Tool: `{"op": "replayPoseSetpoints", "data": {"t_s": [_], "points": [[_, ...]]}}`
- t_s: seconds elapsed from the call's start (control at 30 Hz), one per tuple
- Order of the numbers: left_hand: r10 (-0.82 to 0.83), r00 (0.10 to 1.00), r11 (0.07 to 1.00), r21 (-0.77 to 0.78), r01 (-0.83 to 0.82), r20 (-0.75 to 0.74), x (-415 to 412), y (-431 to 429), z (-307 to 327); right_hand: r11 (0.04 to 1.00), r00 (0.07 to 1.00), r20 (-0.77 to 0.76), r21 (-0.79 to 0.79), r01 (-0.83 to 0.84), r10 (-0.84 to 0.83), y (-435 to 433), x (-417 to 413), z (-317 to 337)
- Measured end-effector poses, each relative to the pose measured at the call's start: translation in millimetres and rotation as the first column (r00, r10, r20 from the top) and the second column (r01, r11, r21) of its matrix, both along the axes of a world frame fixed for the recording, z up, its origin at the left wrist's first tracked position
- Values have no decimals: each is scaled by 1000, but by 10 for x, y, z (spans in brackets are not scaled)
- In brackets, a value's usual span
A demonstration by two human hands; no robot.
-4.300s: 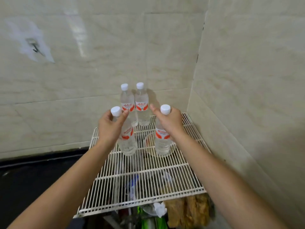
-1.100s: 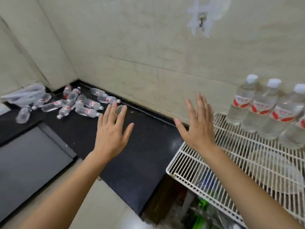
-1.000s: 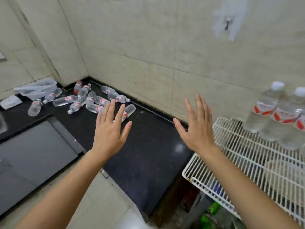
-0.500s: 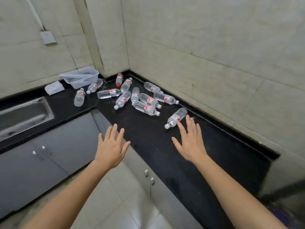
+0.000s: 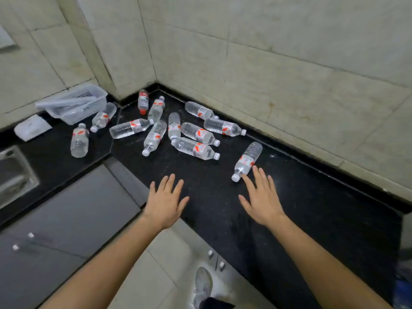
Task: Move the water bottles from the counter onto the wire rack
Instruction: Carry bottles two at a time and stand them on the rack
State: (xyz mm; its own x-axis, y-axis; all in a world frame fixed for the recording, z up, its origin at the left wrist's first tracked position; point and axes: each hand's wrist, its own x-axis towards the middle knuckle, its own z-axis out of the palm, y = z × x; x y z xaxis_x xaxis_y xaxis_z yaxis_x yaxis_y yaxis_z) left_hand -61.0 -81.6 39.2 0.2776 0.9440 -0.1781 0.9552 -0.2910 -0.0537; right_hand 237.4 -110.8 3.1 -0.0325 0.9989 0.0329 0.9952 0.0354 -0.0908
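Several clear water bottles with red-and-white labels lie on their sides on the black counter (image 5: pixel 312 210), clustered toward the corner. The nearest bottle (image 5: pixel 247 160) lies alone, cap pointing toward me. My right hand (image 5: pixel 260 197) is open, palm down, its fingertips just short of that bottle's cap end. My left hand (image 5: pixel 165 200) is open too, fingers spread over the counter's front edge, below another bottle (image 5: pixel 196 148). Neither hand holds anything. The wire rack is out of view.
A clear plastic basket (image 5: pixel 73 103) and a white packet (image 5: pixel 32 127) sit at the counter's left end. A steel sink (image 5: pixel 13 175) lies at far left. Grey cabinet doors (image 5: pixel 66 219) run below. My shoe (image 5: pixel 201 284) stands on the tiled floor.
I have turned left from the rack to the counter corner; the rack has left the view. Both empty hands have moved forward, closer to the lying bottles, the right nearly at the nearest one.
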Motion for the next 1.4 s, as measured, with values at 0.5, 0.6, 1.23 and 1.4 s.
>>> {"op": "replayPoseSetpoints", "data": {"t_s": [0.5,0.6,1.23,1.4], "points": [[-336,939,936,-136,324,-71,339,2226,-267,904,951,-156,-383,191,-268,1238,-5,-483],[-422,905,896,-179,407,-56,482,2604,-443,824,863,-259,-502,263,-433,1363,-121,-567],[-513,857,828,-232,511,58,718,3181,-1132,270,-205,-509,-707,654,-836,1624,-675,-1061],[-434,868,817,-299,492,242,705,3126,-935,336,-125,-538,-674,658,-834,1217,-577,-727]]}}
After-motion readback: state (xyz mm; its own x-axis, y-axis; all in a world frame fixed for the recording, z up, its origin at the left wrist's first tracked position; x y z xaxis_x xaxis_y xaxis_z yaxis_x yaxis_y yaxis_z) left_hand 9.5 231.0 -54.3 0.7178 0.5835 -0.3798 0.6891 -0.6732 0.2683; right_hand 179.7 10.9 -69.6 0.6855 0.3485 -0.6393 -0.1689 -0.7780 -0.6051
